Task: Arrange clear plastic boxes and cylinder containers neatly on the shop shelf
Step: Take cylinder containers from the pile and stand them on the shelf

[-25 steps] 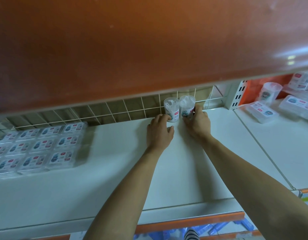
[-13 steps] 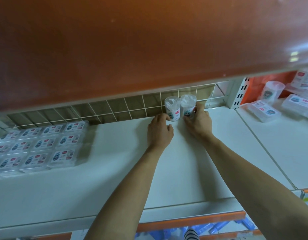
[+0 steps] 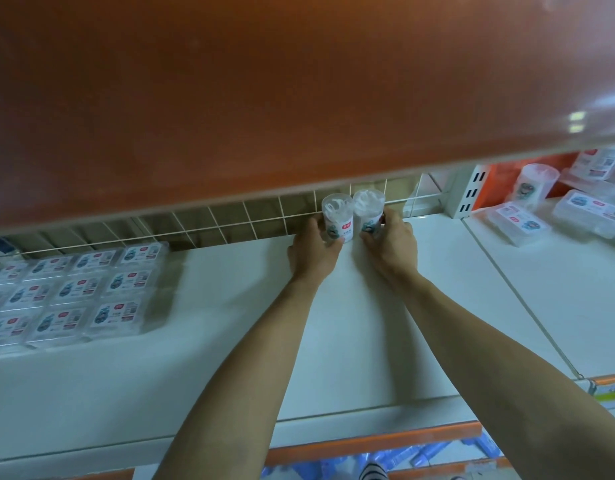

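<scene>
Forearms stretch from the near edge across the white shelf (image 3: 230, 341) to its far side. Two clear cylinder containers stand upright there, touching each other and set against the wire grid (image 3: 202, 226) at the back. The left grip (image 3: 313, 254), a bare hand, has its fingers curled round the left side of the left cylinder (image 3: 338, 216), with the thumb low on the cylinder's near face. The right grip (image 3: 391, 245) wraps the right cylinder (image 3: 368, 211) from the right, its fingertips showing on the cylinder's far right flank. Both cylinders carry printed labels and hold white contents under clear lids.

On the same shelf to the left, well apart from the hands, a block of clear plastic boxes (image 3: 74, 296) lies in neat rows with labels up. Its far row sits just beside the grid. To the right, past the slotted upright (image 3: 468, 194), the neighbouring shelf (image 3: 558, 306) carries a third cylinder (image 3: 534, 185), upright at the far side. Several loose boxes (image 3: 517, 221) lie askew near it. The orange underside of the upper shelf (image 3: 264, 98) fills the top of the view, and an orange strip (image 3: 368, 441) runs along the near front edge.
</scene>
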